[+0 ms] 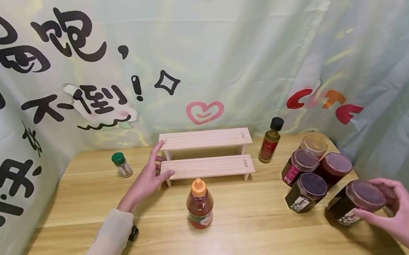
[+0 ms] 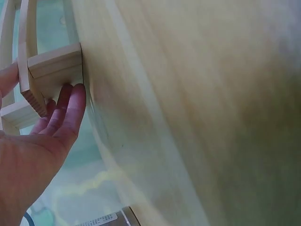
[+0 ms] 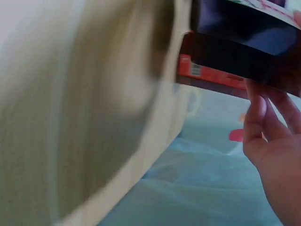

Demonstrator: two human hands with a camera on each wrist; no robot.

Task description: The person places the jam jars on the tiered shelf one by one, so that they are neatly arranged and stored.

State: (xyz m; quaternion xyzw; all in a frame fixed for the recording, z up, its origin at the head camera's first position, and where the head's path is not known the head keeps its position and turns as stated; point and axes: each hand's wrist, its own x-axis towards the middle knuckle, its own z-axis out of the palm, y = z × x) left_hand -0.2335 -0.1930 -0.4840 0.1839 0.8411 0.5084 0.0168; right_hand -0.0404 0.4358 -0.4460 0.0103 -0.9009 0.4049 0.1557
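Note:
My left hand (image 1: 148, 177) grips the left end of a two-step wooden rack (image 1: 209, 167). Its thumb lies at the lower step, and in the left wrist view the other fingers (image 2: 70, 110) curl against the rack's side. At the right edge of the table, my right hand (image 1: 400, 207) holds a dark jar (image 1: 346, 208) with a broad lid, thumb on the near side and fingers behind. Whether this jar touches the table I cannot tell. Just left of it stand several similar jars, among them a dark one (image 1: 301, 198) and a pink-labelled one (image 1: 294, 169).
A squeeze bottle (image 1: 200, 208) with an orange cap stands before the rack. Right of the rack is a black-capped bottle (image 1: 269, 143); left of it, a green-lidded shaker (image 1: 122, 165). A small black object (image 1: 133, 233) is partly behind the left sleeve. Printed cloth (image 1: 241, 55) hangs around the table.

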